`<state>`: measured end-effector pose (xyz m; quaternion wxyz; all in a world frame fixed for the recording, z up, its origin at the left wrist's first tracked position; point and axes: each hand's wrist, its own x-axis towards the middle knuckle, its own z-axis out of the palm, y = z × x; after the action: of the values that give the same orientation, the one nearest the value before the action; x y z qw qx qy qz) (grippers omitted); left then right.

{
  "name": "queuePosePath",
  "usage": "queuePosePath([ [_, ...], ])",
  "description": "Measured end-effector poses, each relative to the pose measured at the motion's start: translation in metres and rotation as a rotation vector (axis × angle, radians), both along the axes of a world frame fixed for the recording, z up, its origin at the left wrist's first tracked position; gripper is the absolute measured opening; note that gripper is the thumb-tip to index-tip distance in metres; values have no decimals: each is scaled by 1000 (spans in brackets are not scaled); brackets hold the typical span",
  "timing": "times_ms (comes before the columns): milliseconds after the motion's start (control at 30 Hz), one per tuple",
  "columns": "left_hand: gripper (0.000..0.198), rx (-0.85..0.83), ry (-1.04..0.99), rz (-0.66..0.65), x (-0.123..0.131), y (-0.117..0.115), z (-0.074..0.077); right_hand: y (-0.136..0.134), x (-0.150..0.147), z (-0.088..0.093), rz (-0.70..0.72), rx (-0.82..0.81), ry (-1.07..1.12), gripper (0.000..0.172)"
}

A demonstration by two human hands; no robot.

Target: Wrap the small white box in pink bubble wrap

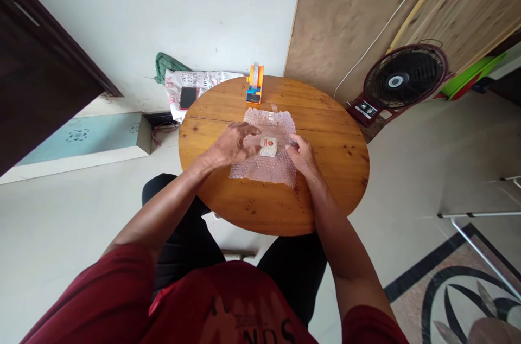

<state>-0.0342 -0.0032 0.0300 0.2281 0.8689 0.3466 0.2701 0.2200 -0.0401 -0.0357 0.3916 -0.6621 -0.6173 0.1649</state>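
Note:
A small white box point(267, 147) with red print rests on a sheet of clear bubble wrap point(264, 170), which lies spread on a round wooden table. My left hand point(236, 144), slightly blurred, hovers over the wrap's left part, thumb and fingers apart and pointing at the box. On the other side, my right hand point(303, 155) is at the wrap's right edge, its thumb and forefinger curved with a small gap between them. Whether its fingertips touch the wrap is hard to make out. Neither hand holds the box.
An orange and blue tape dispenser point(254, 84) stands at the back of the wooden table point(334, 165). Behind its left edge, a phone point(188, 98) lies on a printed white sack point(211, 79). A dark fan point(401, 81) is on the right, near the wall.

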Motion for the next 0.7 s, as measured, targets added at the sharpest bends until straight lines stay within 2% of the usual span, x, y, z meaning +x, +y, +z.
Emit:
queuePosePath([
  [33,40,73,78,-53,-2,-12,5,0,0,0,1,1,4,45],
  [100,47,180,236,-113,-3,-35,6,1,0,0,1,9,6,44],
  [200,48,263,403,-141,1,-61,-10,3,0,0,1,13,-1,43],
  [300,37,311,464,-76,8,-71,-26,3,0,0,-1,3,-7,42],
  [400,24,379,451,-24,15,-69,-33,2,0,1,-6,11,-13,41],
  [500,13,408,387,2,19,-62,-33,2,-1,1,-7,18,-9,42],
  [700,15,301,208,117,28,-27,-14,6,5,-1,-16,-2,92,42],
])
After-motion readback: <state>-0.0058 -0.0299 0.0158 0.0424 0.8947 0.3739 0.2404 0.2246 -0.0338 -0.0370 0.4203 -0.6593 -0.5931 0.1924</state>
